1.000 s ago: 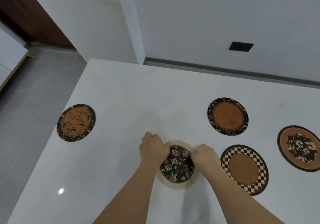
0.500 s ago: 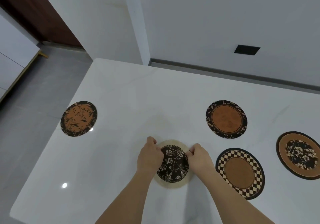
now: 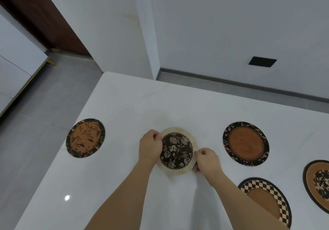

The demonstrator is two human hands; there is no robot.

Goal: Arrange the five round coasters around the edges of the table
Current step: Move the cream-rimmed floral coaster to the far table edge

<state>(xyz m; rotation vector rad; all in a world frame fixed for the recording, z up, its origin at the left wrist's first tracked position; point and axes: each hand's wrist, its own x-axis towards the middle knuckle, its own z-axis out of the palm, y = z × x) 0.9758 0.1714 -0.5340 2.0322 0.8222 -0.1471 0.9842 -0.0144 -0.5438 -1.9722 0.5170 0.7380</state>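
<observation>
Two hands hold one coaster
The left hand (image 3: 150, 147) and right hand (image 3: 207, 159) still pinch the flower coaster (image 3: 176, 150), now farther up the table (image 3: 124, 105).

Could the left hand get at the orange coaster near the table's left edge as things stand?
Probably yes: bare table lies between the left hand and orange coaster. But its grip is on the floral coaster.

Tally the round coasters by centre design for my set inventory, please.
Round coasters with dark floral centre: 2
Round coasters with plain brown centre: 2
Round coaster with orange branch-patterned centre: 1
Total: 5
</observation>
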